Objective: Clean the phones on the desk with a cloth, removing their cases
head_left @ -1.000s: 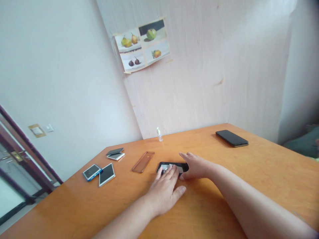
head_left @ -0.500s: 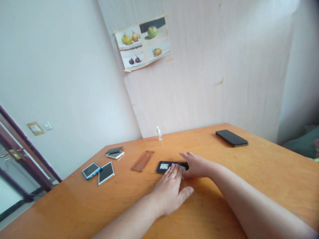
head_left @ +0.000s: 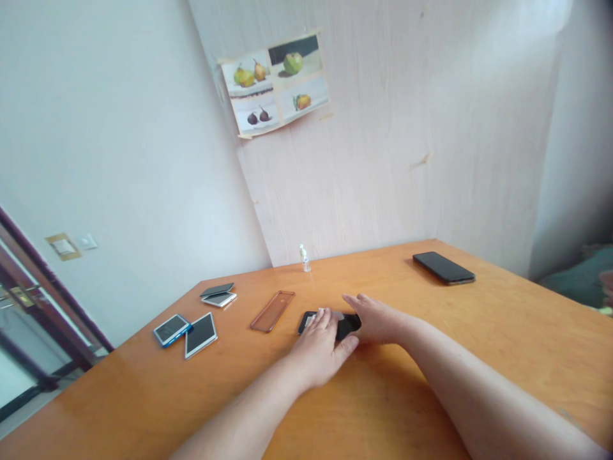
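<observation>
2 hands rest on a black phone [head_left: 343, 324] lying flat on an orange wooden table [head_left: 431, 383].

Head view: the left hand [head_left: 320, 348] lies palm down over the phone's left half, its fingers [head_left: 322, 319] stretched out close together on the phone's face and its thumb spread to the right, touching the phone's near edge. The right hand [head_left: 376, 317] presses on the phone's right end, fingers straight and together, pointing left, just beyond the left fingertips. To the left of the left fingers lies a clear brown case [head_left: 272, 310], with 4 more devices [head_left: 201, 322] further left. Beyond the fingers stands a small bottle [head_left: 304, 259] by the wall, and well off to the right of the right hand lies another dark phone [head_left: 443, 267].
</observation>
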### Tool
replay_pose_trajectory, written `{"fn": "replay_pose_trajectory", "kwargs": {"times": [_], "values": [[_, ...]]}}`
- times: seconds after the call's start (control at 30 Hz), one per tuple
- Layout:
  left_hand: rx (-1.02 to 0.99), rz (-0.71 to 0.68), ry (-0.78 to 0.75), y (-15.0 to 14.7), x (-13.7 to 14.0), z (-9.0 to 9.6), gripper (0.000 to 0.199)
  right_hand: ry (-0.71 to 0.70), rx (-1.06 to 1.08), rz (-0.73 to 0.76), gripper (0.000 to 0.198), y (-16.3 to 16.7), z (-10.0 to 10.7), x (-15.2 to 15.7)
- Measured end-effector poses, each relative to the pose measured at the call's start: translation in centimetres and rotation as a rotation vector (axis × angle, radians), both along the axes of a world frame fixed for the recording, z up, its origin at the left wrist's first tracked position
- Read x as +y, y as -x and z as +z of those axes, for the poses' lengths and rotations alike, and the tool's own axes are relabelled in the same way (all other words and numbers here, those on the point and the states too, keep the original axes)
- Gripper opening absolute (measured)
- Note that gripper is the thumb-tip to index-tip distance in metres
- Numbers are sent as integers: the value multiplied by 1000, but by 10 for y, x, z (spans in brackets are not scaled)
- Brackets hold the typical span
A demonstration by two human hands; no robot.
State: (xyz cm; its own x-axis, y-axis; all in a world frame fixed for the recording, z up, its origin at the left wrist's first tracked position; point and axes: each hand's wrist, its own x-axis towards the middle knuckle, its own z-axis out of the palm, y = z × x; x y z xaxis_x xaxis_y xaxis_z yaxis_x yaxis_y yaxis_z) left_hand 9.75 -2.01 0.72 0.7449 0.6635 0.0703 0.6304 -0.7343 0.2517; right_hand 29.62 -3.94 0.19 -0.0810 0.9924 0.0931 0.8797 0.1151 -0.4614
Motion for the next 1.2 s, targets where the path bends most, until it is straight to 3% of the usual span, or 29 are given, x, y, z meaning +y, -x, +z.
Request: {"fn": "replay_pose_trajectory", "kwargs": {"times": [0.13, 0.3, 0.4, 0.77, 1.0, 1.2], "values": [[-97, -109, 117, -9, -9, 8, 68, -3, -14, 17, 99, -1, -1, 1], [-205, 103, 144, 17, 23, 10, 69, 47, -4, 3, 119, 0, 1, 0], [-173, 159, 186, 36, 38, 9, 78, 64, 11, -22, 118, 0, 2, 0], [-269, 124, 66, 48, 39, -4, 61, 23, -39, -26, 91, -13, 2, 2], [-263, 58, 61, 52, 38, -1, 72, -165, -70, -57, 57, -10, 12, -5], [-200, 93, 22, 55, 38, -1, 85, -140, -63, -11, 45, 10, 14, -11]]}}
